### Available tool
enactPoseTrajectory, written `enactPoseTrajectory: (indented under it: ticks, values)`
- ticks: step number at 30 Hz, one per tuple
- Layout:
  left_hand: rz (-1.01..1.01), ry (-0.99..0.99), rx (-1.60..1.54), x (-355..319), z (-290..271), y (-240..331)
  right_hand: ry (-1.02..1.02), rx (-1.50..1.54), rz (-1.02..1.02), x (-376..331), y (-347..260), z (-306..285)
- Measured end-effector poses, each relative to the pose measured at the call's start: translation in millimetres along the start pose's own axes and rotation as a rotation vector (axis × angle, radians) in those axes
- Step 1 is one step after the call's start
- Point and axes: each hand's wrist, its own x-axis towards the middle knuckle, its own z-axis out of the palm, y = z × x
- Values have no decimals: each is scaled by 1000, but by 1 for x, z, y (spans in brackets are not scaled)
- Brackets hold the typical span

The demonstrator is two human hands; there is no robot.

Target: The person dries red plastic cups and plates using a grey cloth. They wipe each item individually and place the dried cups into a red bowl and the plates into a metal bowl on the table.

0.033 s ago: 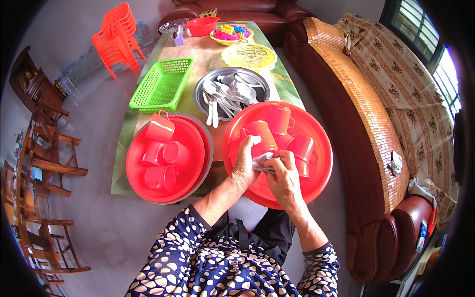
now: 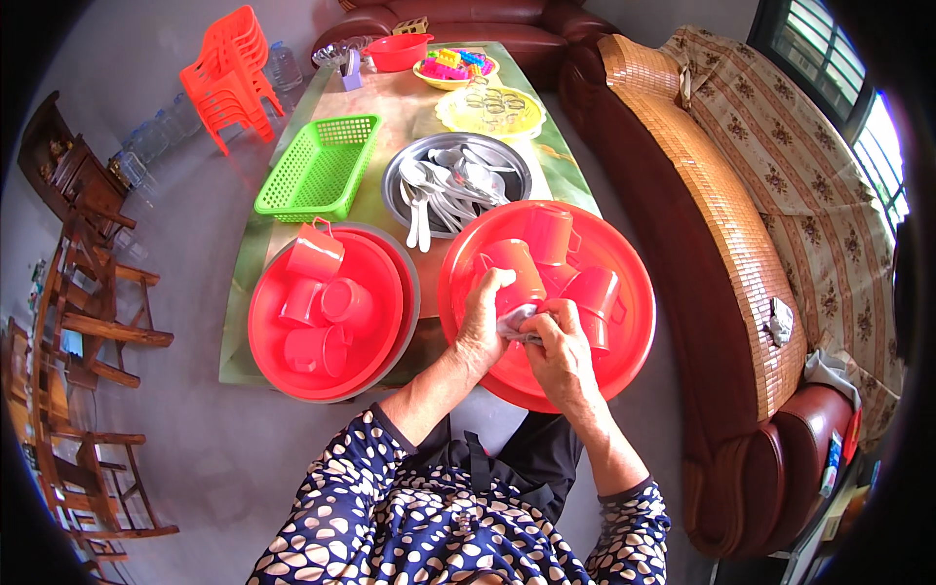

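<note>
Over a red basin [image 2: 624,366] at the right, my left hand [image 2: 481,317] is closed around a red mug [image 2: 519,270], its thumb along the side. My right hand [image 2: 561,351] pinches a pale crumpled cloth [image 2: 517,320] against the mug's near end. Part of the cloth is hidden by the fingers. More red mugs lie in this basin, among them one mug [image 2: 551,234] at the far side and another mug [image 2: 592,290] at the right. To the left, a second red basin [image 2: 375,268] holds several red mugs [image 2: 316,351].
Beyond the basins, a metal bowl [image 2: 392,200] of white spoons and a green basket [image 2: 322,171] stand on the table [image 2: 239,322]. Farther back are a yellow tray [image 2: 531,107] with glasses, a dish of colourful blocks [image 2: 453,66] and a red tub [image 2: 398,51]. A sofa [image 2: 673,283] runs along the right.
The cloth and the fingers of my right hand have shifted very slightly at the mug. Everything else stays in place.
</note>
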Motion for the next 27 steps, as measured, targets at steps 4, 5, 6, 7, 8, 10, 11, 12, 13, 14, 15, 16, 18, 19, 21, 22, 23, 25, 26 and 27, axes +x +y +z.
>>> enactPoseTrajectory:
  ticks: [4, 5, 6, 7, 8, 10, 11, 12, 13, 14, 15, 16, 18, 19, 21, 22, 23, 25, 26, 27]
  values:
    - [129, 78, 102, 1, -4, -1, -286, -115, 111, -3, 4, -8]
    - [155, 94, 75, 1, -1, 0, -367, -180, 154, -3, 6, -10]
    - [181, 110, 48, 1, 1, 1, -448, -245, 198, -3, 8, -11]
    - [176, 63, 80, 4, -5, 2, -459, -335, 153, -14, 23, -1]
    - [129, 36, 43, 3, -1, 6, -528, -394, 83, -13, 37, 4]
    - [13, -8, -31, -5, 9, 12, -677, -509, -36, -14, 52, 6]
    - [-24, -55, -40, -6, 11, 15, -680, -506, 60, -8, 49, 7]
    - [-21, -26, 15, -5, 12, 18, -565, -350, 79, 1, 39, -4]
    - [-19, 3, 70, -3, 12, 20, -451, -193, 96, 8, 23, -23]
    - [-28, 37, 125, -3, 12, 19, -341, -35, 123, 10, 10, -40]
    - [-11, 42, 96, -6, 13, 17, -208, -5, 90, 9, 6, -47]
    - [0, -7, 57, -3, 10, 12, -148, 26, 155, 12, -8, -55]
    - [6, -117, -22, 5, 12, 3, -42, 227, 114, 20, -30, -61]
    - [-9, -293, 8, -3, 10, 4, 11, 184, 20, 23, -33, -55]
    - [-46, -404, -78, 6, 2, -3, 101, 126, -111, 25, -32, -37]
    - [-27, -459, -136, 4, 2, -9, 110, 103, -94, 24, -30, -30]
    - [-71, -390, -130, 0, 6, -8, 194, 51, -122, 25, -25, -24]
    - [-159, -251, -117, -11, 17, -7, 341, 15, -83, 30, -14, -14]
    - [-189, -199, -119, -15, 26, -7, 406, 30, -17, 33, -9, -10]
    - [-237, -213, -155, -12, 20, -10, 441, 41, 28, 36, -4, -8]
